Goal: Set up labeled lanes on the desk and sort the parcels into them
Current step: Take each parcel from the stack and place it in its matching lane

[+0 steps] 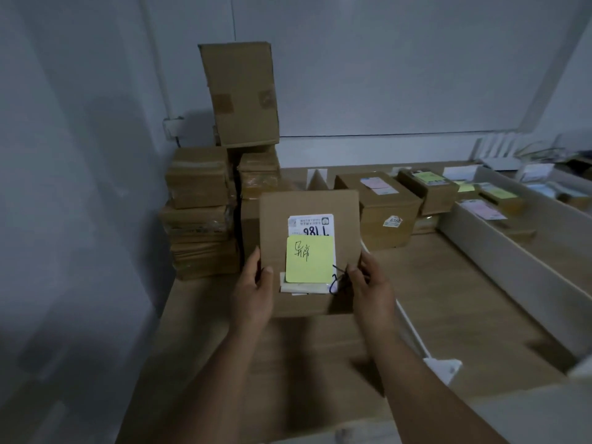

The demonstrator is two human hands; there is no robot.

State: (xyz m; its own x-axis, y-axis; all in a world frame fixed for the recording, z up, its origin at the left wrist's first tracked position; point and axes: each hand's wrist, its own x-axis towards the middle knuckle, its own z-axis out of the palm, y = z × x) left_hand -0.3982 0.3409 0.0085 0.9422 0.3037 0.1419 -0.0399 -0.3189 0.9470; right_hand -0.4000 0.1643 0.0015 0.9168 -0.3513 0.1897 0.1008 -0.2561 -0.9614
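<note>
I hold a flat brown cardboard parcel [344, 219] up above the wooden desk [455, 293], its face turned towards me. A white shipping label [310, 225] and a yellow-green sticky note [309, 263] with handwriting sit on that face. My left hand [253, 291] grips the parcel's lower left edge, thumb on the front. On the lower right edge my right hand [371, 283] grips it the same way. Behind it on the desk lie more parcels with coloured notes, such as a large box [381, 213] and a smaller one [429, 190].
A tall stack of brown boxes [205, 213] fills the back left corner, topped by an upright carton [243, 94]. Pale divider boards [499, 264] run diagonally on the right, forming lanes that hold labelled parcels. A white folded card [443, 366] stands near the front right.
</note>
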